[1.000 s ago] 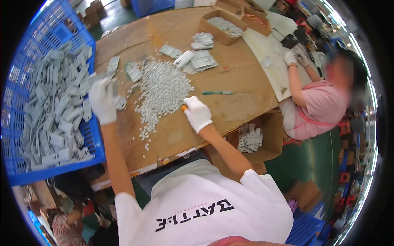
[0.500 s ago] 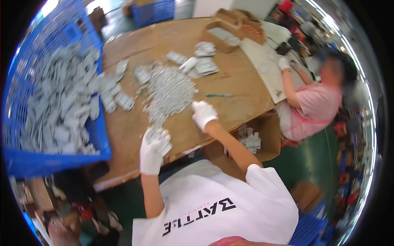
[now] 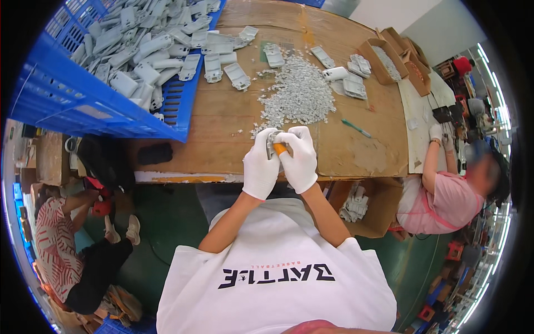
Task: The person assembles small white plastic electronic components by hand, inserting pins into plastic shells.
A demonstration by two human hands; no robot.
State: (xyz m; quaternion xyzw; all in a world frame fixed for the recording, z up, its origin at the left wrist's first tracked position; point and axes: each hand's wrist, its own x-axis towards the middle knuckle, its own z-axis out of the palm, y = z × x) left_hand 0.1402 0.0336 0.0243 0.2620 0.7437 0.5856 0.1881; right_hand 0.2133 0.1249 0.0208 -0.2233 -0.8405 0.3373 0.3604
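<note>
My left hand (image 3: 261, 168), in a white glove, is closed round a small light-grey plastic casing (image 3: 271, 143), mostly hidden by fingers. My right hand (image 3: 301, 160), also gloved, meets it at the table's front edge with bent fingers against the casing. An orange tip (image 3: 280, 148) shows at the right thumb; whether it is worn or held I cannot make out. Just beyond my hands spreads a pile of tiny silvery-white parts (image 3: 300, 92). Pale casings, such as this open-faced one (image 3: 237, 76), lie around the pile.
A blue crate (image 3: 105, 106) heaped with pale casings stands at the left. A green pen-like tool (image 3: 356, 128) lies right of the pile. Small cardboard boxes (image 3: 384, 61) sit far right. Below the table edge is a carton (image 3: 384, 209). A co-worker in pink (image 3: 445, 200) works at the right.
My right hand, earlier apart from the left beside the pile, has come over to the casing. Both hands are now together at the table edge. The head view has turned.
</note>
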